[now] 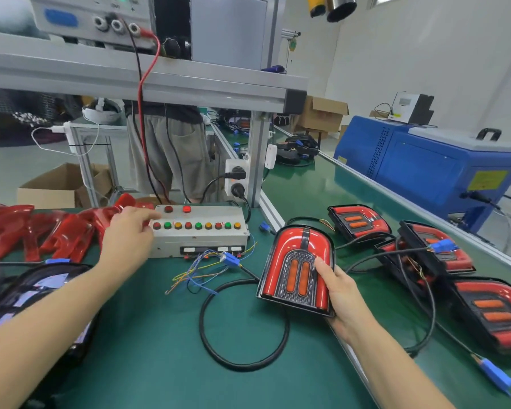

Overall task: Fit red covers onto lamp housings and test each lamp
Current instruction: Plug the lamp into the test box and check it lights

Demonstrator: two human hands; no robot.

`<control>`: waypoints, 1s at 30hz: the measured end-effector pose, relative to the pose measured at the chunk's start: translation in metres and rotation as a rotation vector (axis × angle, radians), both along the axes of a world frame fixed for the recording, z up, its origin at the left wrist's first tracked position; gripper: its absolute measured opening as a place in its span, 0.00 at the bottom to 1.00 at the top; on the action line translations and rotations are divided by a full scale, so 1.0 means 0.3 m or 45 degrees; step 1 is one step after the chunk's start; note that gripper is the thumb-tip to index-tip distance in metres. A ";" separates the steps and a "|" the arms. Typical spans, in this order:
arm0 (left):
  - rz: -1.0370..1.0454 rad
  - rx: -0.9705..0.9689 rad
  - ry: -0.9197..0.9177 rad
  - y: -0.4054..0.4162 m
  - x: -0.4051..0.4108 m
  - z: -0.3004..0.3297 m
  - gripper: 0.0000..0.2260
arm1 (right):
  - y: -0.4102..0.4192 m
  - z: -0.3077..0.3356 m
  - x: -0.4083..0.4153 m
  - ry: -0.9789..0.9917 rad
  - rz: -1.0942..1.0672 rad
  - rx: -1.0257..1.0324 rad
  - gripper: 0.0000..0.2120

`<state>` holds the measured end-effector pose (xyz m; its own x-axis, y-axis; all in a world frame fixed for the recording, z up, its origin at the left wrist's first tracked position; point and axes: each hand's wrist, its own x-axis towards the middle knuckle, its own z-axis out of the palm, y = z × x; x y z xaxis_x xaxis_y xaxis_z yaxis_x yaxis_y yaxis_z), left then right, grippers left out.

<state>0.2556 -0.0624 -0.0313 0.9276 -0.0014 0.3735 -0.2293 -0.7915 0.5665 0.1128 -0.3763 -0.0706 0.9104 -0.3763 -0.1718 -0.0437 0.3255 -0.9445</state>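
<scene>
**Left hand at the button box, right hand gripping the lamp**

Your left hand (127, 236) reaches across the green bench mat (148, 335) to the grey metal test box with its row of red, green and amber push buttons (201, 231). The fingers are loosely spread, not closed on anything, and the fingertips (152, 218) sit at the box's left end, right by the first red button in the row; whether one is actually pressing it you cannot tell from here.

Your right hand (341, 296) is clamped on the arch-shaped lamp with a red cover and two orange inner strips (295, 268). The thumb lies over the lamp's face beside the right orange strip, and the other fingers wrap under its right edge. The lamp is tilted up towards you, just right of the test box. A black cable (242, 326) loops on the mat from the lamp towards a blue connector (230, 259) at the front of the box, among loose thin coloured wires.

The pile of loose red plastic covers (42, 231) lies to the left, behind your left wrist. Finished red-covered lamps (360, 222) lie on the mat to the right, with their cables tangled between them.
</scene>
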 end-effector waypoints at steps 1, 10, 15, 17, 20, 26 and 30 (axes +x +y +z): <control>-0.016 0.077 0.037 0.009 0.004 -0.008 0.20 | -0.002 -0.002 0.000 -0.009 0.008 -0.017 0.15; -0.056 0.307 0.082 0.003 0.008 -0.062 0.28 | -0.002 -0.020 -0.005 -0.089 0.074 -0.059 0.24; -0.020 0.378 0.125 0.035 0.049 -0.080 0.26 | 0.015 -0.012 -0.012 -0.129 0.067 -0.095 0.26; -0.007 0.429 0.125 0.042 0.057 -0.084 0.27 | 0.017 -0.013 -0.013 -0.117 0.047 -0.096 0.25; -0.003 0.504 0.084 0.040 0.059 -0.087 0.29 | 0.013 -0.020 -0.010 -0.111 0.016 -0.085 0.28; 0.063 0.612 0.131 0.026 0.070 -0.063 0.25 | 0.008 -0.039 0.004 -0.079 -0.013 -0.055 0.29; 0.126 0.608 0.158 0.013 0.062 -0.057 0.24 | 0.008 -0.040 0.004 -0.077 -0.015 -0.047 0.31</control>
